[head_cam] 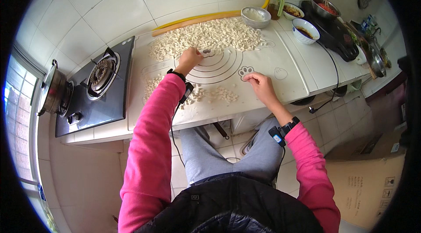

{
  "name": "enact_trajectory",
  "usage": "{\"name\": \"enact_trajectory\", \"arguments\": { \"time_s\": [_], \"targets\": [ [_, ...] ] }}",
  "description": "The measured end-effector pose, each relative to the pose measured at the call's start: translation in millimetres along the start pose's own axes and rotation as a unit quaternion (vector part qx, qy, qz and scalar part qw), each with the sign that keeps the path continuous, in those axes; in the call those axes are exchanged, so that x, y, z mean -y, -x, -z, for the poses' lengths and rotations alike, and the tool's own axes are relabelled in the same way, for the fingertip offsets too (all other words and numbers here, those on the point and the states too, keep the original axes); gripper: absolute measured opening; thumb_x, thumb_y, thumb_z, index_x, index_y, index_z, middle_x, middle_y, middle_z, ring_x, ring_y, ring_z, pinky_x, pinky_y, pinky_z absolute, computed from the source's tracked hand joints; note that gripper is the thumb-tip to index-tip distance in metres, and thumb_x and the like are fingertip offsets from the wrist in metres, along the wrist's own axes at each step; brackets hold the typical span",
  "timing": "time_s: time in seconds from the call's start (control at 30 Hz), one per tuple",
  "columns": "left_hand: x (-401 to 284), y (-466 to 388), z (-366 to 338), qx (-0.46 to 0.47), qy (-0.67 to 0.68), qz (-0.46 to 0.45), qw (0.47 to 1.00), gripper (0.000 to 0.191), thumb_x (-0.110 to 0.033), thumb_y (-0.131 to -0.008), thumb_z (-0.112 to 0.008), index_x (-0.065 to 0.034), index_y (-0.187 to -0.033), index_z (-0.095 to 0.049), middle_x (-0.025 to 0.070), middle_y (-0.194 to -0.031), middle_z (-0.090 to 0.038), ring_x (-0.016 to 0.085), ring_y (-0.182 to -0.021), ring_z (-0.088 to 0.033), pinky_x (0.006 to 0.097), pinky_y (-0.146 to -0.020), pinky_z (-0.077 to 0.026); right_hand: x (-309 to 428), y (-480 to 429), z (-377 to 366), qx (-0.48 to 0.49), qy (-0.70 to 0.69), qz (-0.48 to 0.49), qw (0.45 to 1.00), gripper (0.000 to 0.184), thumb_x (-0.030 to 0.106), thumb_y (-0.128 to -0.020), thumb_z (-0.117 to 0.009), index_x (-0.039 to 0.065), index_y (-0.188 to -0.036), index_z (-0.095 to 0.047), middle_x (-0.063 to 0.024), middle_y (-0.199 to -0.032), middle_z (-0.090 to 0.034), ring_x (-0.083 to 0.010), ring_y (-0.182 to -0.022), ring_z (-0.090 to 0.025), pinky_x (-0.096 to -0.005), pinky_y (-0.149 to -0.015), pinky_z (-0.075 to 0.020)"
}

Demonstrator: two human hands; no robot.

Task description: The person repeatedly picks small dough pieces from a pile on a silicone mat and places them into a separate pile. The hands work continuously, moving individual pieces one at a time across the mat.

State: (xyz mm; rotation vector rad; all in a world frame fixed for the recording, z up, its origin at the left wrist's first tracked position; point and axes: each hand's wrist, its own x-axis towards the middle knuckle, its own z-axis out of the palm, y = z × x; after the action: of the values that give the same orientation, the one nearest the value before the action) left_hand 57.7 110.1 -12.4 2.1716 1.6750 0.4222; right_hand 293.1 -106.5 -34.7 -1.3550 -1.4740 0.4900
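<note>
A broad heap of small, elongated pale dough pieces (210, 34) covers the back of a white printed kneading mat (279, 63). My left hand (190, 59) hovers over or rests at the heap's front edge, fingers curled downward; whether a piece is in them is hidden. To the right, near a printed paw mark, my right hand (262, 86) has its thumb and fingers drawn together, and I cannot tell if they pinch anything. Shorter, rounder dough bits (223, 94) lie along the mat's front, with more small bits (152, 85) beside my left forearm.
A wooden rolling pin (197, 22) lies behind the heap beside a metal bowl (256, 17). A gas stove (102, 72) and a pot (52, 88) stand left. Rightward are an oil jug (275, 4), bowls (306, 31) and a black appliance (332, 30) with a hanging cord.
</note>
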Motion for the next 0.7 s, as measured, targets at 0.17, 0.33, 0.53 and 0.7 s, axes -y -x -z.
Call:
{"name": "enact_trajectory", "arguments": {
  "time_s": [0.17,0.33,0.53,0.7],
  "targets": [
    [7.5,11.0,14.0,0.126,0.284,0.043,0.950,0.013,-0.016,-0.083,-0.068,-0.0040,-0.088,-0.068,0.0033,-0.076,-0.068,0.010,-0.067,-0.065,0.0237,-0.060,-0.052,0.2,-1.4,-1.8,-0.012,-0.009,0.023,1.000,0.014,-0.001,-0.084,-0.053,0.000,-0.085,-0.067,-0.0114,-0.083,-0.069,-0.0200,-0.069,-0.065,-0.0296,-0.062,-0.0489],
    [7.3,31.3,21.0,0.187,0.297,0.020,0.936,0.015,-0.010,-0.082,-0.068,0.0008,-0.092,-0.067,0.0072,-0.079,-0.069,0.012,-0.068,-0.067,0.0230,-0.061,-0.055,-0.2,-0.4,-0.8,-0.020,-0.001,0.038,0.999,0.014,0.000,-0.084,-0.053,0.001,-0.085,-0.067,-0.0113,-0.082,-0.070,-0.0214,-0.068,-0.066,-0.0298,-0.062,-0.0491],
    [-11.4,51.7,20.0,0.202,0.216,-0.055,0.954,0.013,-0.008,-0.079,-0.069,0.0013,-0.089,-0.071,0.0070,-0.075,-0.069,0.011,-0.065,-0.065,0.0227,-0.057,-0.053,3.2,-0.2,3.2,0.015,0.005,-0.015,1.000,0.017,-0.004,-0.085,-0.050,-0.002,-0.089,-0.067,-0.0093,-0.083,-0.070,-0.0135,-0.075,-0.065,-0.0263,-0.068,-0.0493],
    [-19.9,64.8,13.0,0.214,0.152,-0.094,0.960,0.013,-0.010,-0.078,-0.070,-0.0041,-0.089,-0.073,0.0026,-0.073,-0.069,0.007,-0.062,-0.060,0.0221,-0.052,-0.048,2.2,-0.4,1.8,-0.005,-0.001,0.011,1.000,0.016,0.000,-0.085,-0.052,0.000,-0.086,-0.068,-0.0103,-0.081,-0.070,-0.0160,-0.068,-0.064,-0.0283,-0.062,-0.0485]
  ]
}}
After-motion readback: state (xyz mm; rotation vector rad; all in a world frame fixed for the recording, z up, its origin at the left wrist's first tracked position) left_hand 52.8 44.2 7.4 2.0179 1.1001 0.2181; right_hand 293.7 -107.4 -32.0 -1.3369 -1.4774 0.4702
